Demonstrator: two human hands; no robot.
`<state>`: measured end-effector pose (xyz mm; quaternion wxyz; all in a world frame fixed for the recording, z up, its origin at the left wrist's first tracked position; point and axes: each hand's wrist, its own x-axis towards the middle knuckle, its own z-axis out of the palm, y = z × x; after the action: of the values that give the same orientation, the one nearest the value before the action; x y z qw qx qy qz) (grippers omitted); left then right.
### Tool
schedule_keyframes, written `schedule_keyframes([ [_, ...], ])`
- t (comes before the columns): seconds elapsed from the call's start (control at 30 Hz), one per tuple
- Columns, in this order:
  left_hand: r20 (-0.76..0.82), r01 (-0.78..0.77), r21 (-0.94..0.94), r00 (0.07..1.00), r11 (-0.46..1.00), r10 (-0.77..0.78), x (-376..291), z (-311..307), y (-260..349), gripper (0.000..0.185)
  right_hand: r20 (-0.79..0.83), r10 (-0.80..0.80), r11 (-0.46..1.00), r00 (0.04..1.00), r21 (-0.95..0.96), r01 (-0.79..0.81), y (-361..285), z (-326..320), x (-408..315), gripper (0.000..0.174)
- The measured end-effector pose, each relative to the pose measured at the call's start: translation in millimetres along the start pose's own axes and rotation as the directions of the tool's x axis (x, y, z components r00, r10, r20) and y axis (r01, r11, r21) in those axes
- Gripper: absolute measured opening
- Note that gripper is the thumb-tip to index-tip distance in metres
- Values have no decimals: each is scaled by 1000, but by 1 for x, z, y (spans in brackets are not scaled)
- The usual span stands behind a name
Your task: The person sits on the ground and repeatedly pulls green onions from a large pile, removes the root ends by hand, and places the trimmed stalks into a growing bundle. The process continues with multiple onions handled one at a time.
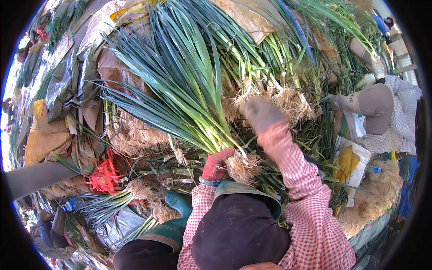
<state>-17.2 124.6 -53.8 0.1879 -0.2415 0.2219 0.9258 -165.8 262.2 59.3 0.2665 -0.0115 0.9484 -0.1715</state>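
My left hand (217, 163), in a red glove, grips a bunch of green onions (189, 98) just above its tangle of pale roots (243, 167). The dark green leaves fan out up and to the left. My right hand (260, 113), gloved and blurred, is up and to the right of the gripped stems, near the roots of a heap of green onions (283, 96). Its fingers are too blurred to tell whether they hold anything.
Red plastic ties (104, 173) lie at the left by a grey pole (40, 177). Bundled green onions (104, 204) rest at lower left. Brown sacking (248, 17) partly covers the heap. A co-worker (374, 101) at the right has green onions by a gloved hand. Cut leaves litter the ground.
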Motion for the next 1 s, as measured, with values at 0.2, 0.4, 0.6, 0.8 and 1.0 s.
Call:
schedule_keyframes([
  [0.2,99,-164,-70,980,984,170,-6,2,11,65,-88,205,966,975,176,-187,12,-29,47,36],
  [0.4,133,-75,-317,983,946,122,-6,8,11,60,-209,-161,973,965,127,190,63,50,-29,25],
  [0.6,279,-68,-403,941,913,194,-8,5,10,59,85,-49,826,995,564,-8,83,58,-62,20],
  [0.8,106,-119,-127,986,985,132,-7,-13,2,56,147,-44,645,988,759,-85,44,51,-25,22],
  [1.0,133,12,-139,991,990,7,-5,-37,-7,41,3,-89,918,996,387,81,-19,16,8,34],
])
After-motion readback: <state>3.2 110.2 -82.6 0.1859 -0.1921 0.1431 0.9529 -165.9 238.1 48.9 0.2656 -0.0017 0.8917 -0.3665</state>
